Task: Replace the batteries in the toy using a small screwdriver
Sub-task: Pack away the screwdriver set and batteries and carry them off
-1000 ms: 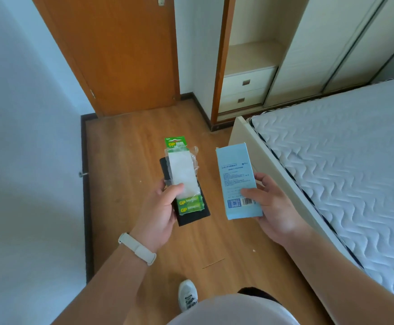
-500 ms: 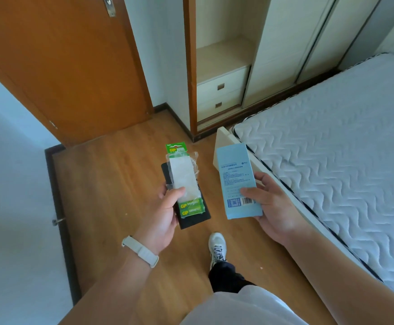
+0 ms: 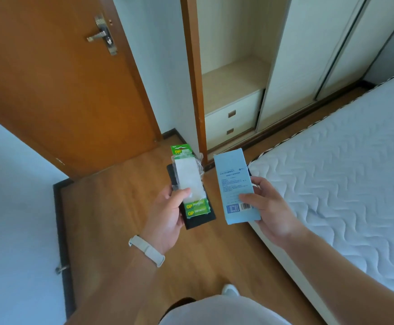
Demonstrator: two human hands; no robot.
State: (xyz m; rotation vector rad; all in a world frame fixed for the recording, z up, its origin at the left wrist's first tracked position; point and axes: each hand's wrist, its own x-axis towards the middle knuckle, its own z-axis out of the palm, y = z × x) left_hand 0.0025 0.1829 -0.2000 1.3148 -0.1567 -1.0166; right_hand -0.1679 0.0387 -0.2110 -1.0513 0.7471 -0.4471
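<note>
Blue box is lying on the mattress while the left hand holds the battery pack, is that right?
No. The head view shows the blue box held in the right hand, beside the mattress, not lying on it. The left hand does hold the battery pack.

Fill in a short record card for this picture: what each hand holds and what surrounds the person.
Left hand: grips a green-and-clear plastic battery pack stacked on a flat black rectangular item, thumb on top
Right hand: holds a light-blue rectangular cardboard box, barcode facing up
Gap: the two loads are apart, side by side
Right side: white quilted mattress
Ahead: orange wooden door, cream wardrobe with two drawers
Underfoot: wooden plank floor
Screwdriver: none seen
</note>
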